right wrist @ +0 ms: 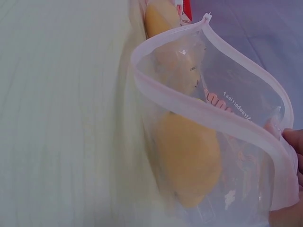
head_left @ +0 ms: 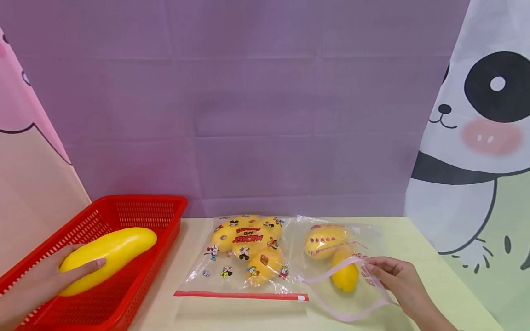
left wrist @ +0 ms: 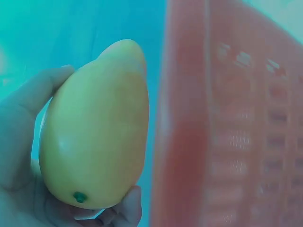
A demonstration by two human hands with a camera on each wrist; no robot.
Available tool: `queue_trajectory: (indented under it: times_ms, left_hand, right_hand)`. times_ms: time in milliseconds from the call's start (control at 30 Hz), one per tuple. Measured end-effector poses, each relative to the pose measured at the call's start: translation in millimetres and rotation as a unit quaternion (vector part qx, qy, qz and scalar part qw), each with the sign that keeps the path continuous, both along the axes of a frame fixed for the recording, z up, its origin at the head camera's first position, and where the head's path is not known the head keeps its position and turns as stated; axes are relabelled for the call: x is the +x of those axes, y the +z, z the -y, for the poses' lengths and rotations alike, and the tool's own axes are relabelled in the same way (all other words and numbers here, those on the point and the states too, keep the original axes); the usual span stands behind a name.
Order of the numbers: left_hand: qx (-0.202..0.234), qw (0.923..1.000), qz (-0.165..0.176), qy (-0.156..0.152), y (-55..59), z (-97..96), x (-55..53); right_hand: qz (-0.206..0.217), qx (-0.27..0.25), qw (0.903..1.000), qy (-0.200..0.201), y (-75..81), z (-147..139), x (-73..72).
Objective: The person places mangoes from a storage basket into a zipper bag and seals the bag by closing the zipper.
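My left hand (head_left: 43, 282) grips a long yellow toy fruit (head_left: 112, 255), thumb along its near side, over the red basket. A small green spot marks its blunt end in the left wrist view. With its thumb and fingers my right hand (head_left: 403, 282) pinches the rim of a clear zip bag (head_left: 360, 316), whose pale pink mouth gapes toward me. Inside that bag lie a rounded yellow fruit (head_left: 325, 246) and a smaller, lemon-shaped yellow fruit (head_left: 345, 276); the right wrist view looks into the mouth from the side.
The red slatted basket (head_left: 145, 199) stands at the left of the pale table (head_left: 161, 294). Between basket and open bag lies a closed, cartoon-printed zip bag (head_left: 194, 282) with a red seal, holding several yellow fruits. A purple cloth (head_left: 256, 115) hangs behind; a panda-print sheet (head_left: 451, 207) is at right.
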State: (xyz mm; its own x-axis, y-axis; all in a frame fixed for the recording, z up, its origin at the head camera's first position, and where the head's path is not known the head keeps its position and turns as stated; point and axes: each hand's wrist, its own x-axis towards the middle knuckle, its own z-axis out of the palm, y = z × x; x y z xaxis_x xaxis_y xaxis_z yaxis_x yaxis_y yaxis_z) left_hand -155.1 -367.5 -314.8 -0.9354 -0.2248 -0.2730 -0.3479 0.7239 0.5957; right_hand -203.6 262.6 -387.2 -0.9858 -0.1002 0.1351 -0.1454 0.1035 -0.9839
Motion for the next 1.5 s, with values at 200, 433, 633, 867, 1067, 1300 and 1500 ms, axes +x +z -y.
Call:
queue_trajectory:
  times_ms: [200, 433, 633, 867, 1067, 1300, 1500]
  left_hand:
    - [-0.04, 0.9985, -0.035, -0.016, 7.4, -29.4, -0.8]
    - [-0.024, 0.9943, -0.09, -0.051, 8.6, -66.2, -2.0]
    - [-0.001, 0.9917, -0.113, -0.06, 8.4, -95.7, -1.9]
    - [0.01, 0.9872, -0.131, -0.091, 1.7, -134.8, 2.2]
    - [0.034, 0.9827, -0.138, -0.119, -3.9, -162.6, -0.2]
    - [0.087, 0.9751, -0.152, -0.137, -14.4, -185.7, -2.3]
    - [0.09, 0.9727, -0.156, -0.147, -21.0, -207.6, -3.6]
  right_hand:
    - [-0.013, 0.011, 0.9999, -0.001, 0.9, 0.4, 1.1]
    - [-0.015, 0.01, 0.9998, 0.005, 1.2, 1.2, 1.7]
    - [0.0, 0.014, 0.9999, -0.009, 3.6, 2.5, 2.1]
    - [0.001, 0.013, 0.9999, -0.009, 5.2, 2.9, 2.2]
    - [-0.009, 0.011, 0.9999, -0.009, 6.5, 3.1, 2.2]
    - [-0.021, -0.006, 0.9997, 0.01, 4.2, 5.4, 1.7]
    - [-0.014, -0.002, 0.9999, -0.007, 4.4, 6.5, 2.3]
